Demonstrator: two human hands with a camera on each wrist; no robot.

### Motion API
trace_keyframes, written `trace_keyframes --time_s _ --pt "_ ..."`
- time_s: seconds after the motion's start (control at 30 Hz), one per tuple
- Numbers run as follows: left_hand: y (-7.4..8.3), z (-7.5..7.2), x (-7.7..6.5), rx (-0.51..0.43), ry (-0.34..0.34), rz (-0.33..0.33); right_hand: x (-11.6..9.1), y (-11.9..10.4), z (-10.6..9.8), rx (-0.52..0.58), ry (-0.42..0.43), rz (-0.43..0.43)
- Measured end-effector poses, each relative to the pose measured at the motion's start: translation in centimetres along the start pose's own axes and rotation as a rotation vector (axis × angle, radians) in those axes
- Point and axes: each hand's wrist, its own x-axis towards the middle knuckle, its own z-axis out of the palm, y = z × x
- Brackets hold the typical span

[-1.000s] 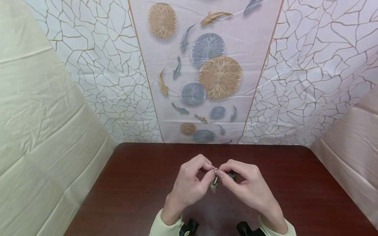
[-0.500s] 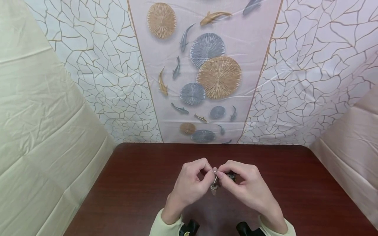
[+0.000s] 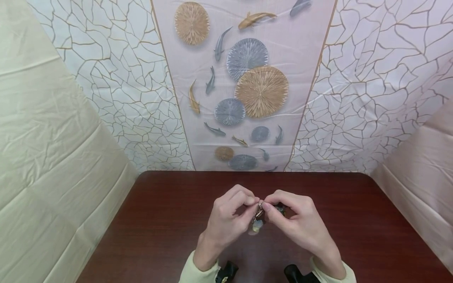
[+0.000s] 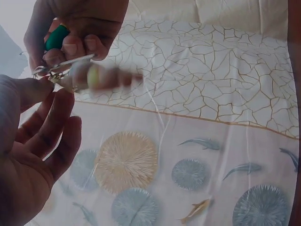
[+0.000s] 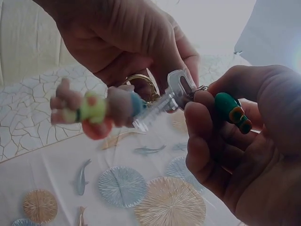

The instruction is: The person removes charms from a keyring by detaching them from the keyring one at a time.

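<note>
Both hands meet over the table, fingertips almost together at a small metal key ring. My left hand pinches it from the left, thumb against forefinger. From the right, my right hand pinches the same ring. A silver key hangs from it, along with a larger gold-coloured ring. Blurred in the right wrist view, a small figurine charm in yellow-green and brown dangles on the left hand's side. A green figurine charm lies by the right hand's curled fingers. The exact pinch points are partly hidden by fingertips.
A dark red-brown table lies under the hands. Behind it hangs a patterned cloth, with pale fabric at the left and more fabric at the right. Black wrist devices sit near both cuffs.
The hands stay together at the ring, shifting only slightly. The left fingers have moved a little, and the dangling figurine charm has swung so more of it shows below the fingertips.
</note>
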Motion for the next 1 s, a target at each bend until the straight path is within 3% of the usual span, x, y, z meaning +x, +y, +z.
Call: trace_keyframes --time_s 0.1,0.3,0.47,1.0 --pt "0.03 -0.01 -0.05 -0.026 0.006 -0.024 0.06 -0.03 0.03 0.0 -0.005 0.003" --pt "0.23 -0.12 -0.13 -0.166 0.011 -0.144 0.04 -0.15 0.15 0.008 -0.037 0.024" --pt "0.33 -0.25 -0.11 -0.195 0.028 -0.222 0.01 -0.25 0.14 0.001 -0.064 0.019" --pt "0.03 -0.23 -0.41 -0.217 0.041 -0.301 0.05 -0.63 -0.22 -0.043 -0.121 0.055"
